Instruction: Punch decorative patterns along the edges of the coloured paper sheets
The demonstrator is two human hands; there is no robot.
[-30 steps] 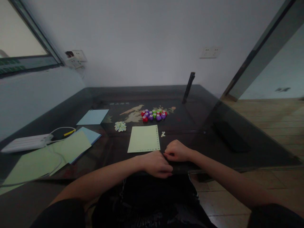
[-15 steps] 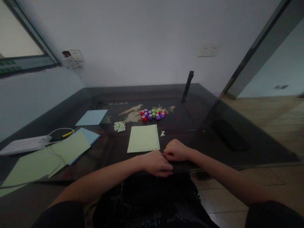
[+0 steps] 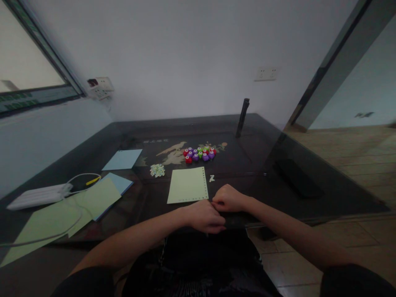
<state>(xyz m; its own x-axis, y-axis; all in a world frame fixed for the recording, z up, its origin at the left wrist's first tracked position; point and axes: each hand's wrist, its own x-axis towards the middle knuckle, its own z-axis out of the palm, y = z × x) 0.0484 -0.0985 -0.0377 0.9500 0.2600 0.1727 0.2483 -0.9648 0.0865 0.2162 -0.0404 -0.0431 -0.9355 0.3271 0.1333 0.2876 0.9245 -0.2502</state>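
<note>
Both of my hands rest at the table's near edge, touching each other, with fingers curled in. My left hand [image 3: 206,216] is a loose fist just below a pale yellow-green sheet of paper [image 3: 187,185] with punched holes along its right side. To its right, my right hand [image 3: 228,199] is also closed, and nothing shows in either one. A few small pale pieces [image 3: 212,178] lie right of the sheet. Left of it is a heap of small pale pieces [image 3: 157,170]. Beyond the sheet sits a cluster of red, purple and green toys [image 3: 199,154] with eye-like tops.
On the left lie a blue sheet [image 3: 122,159], more yellow-green sheets [image 3: 46,222] and a white power strip [image 3: 38,196] with a cable. A dark upright post [image 3: 242,118] stands at the back right. A flat black object [image 3: 298,178] lies on the right.
The view has tilted slightly, so the table sits a little lower in the picture. My hands stay closed and together, and the objects on the table keep their places.
</note>
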